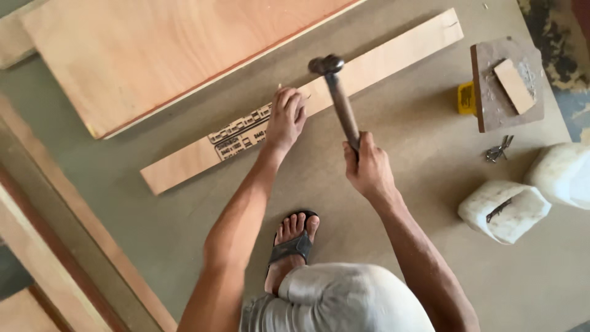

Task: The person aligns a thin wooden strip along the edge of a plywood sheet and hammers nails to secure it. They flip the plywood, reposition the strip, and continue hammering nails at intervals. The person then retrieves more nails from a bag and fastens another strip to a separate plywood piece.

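On the grey-brown floor board [430,154] lies the long plywood strip [381,58]. Your left hand [286,117] pinches a nail on it; your right hand [367,166] grips the raised hammer [337,92] just beside. Strike squarely next.

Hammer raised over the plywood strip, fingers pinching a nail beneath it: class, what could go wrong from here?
1. The left hand pinches a small nail on the plywood strip, right under the hammer; a slightly off blow could strike the fingers.
2. The right hand holds the handle low, so the head may glance off and bend the nail.
3. The sandalled foot is bare-toed close by; a slipped hammer might land there.
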